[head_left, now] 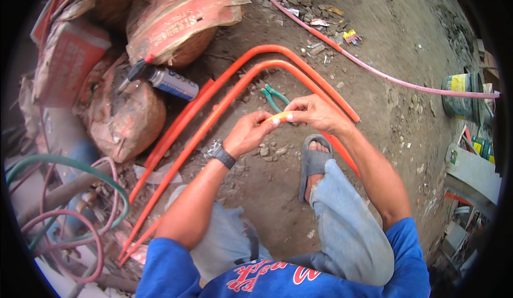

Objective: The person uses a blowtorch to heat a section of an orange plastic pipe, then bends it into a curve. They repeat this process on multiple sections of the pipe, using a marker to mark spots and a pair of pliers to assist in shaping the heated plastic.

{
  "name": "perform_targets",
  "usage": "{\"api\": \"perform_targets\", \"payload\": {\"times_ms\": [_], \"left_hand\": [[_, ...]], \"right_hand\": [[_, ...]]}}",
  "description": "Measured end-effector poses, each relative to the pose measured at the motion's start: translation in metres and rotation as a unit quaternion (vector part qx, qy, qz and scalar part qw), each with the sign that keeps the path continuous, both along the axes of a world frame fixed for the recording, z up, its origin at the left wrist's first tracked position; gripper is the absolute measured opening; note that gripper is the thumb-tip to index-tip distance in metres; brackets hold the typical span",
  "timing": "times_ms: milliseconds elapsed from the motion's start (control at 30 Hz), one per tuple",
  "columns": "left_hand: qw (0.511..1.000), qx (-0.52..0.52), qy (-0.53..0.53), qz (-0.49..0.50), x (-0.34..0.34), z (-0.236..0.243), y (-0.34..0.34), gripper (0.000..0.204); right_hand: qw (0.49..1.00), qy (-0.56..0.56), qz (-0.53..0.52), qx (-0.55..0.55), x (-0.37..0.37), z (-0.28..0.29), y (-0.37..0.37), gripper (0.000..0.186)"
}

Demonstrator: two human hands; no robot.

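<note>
Between both hands, in front of my body, is a short, slightly curved orange piece (282, 117) that looks like plastic pipe. My left hand (250, 132), with a watch on its wrist, pinches one end. The other end is in the fingers of my right hand (316, 112). Just beyond the fingers, green-handled pliers (271, 99) lie on the dirt, partly covered by the right hand. Two long bent orange pipes (265, 48) arch around the hands on the ground. My right forearm passes over part of them.
A torch on a blue-and-white gas can (173, 83) leans by crumpled cement sacks (176, 36) at the left. Green and pink hoses (67, 162) coil at lower left. A pink hose (374, 73) crosses the far ground to a dark bucket (460, 96). My sandalled foot (316, 162) stands below the hands.
</note>
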State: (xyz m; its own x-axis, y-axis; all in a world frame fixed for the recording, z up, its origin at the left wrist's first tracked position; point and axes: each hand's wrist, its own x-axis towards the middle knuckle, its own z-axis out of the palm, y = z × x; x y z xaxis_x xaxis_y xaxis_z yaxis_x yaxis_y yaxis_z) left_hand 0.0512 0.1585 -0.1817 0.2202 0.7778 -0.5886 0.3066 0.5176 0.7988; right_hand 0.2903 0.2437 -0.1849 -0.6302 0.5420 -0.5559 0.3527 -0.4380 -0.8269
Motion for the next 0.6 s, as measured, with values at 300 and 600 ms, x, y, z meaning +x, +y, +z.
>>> {"api": "perform_targets", "payload": {"times_ms": [300, 600], "left_hand": [[0.999, -0.009, 0.019, 0.029, 0.007, -0.017, -0.002, 0.037], [0.992, 0.074, 0.102, -0.029, 0.012, -0.029, 0.006, 0.067]], "right_hand": [[0.999, -0.033, -0.007, -0.007, -0.002, -0.003, -0.002, 0.025], [0.986, -0.142, 0.083, 0.040, -0.016, -0.007, 0.004, 0.058]]}}
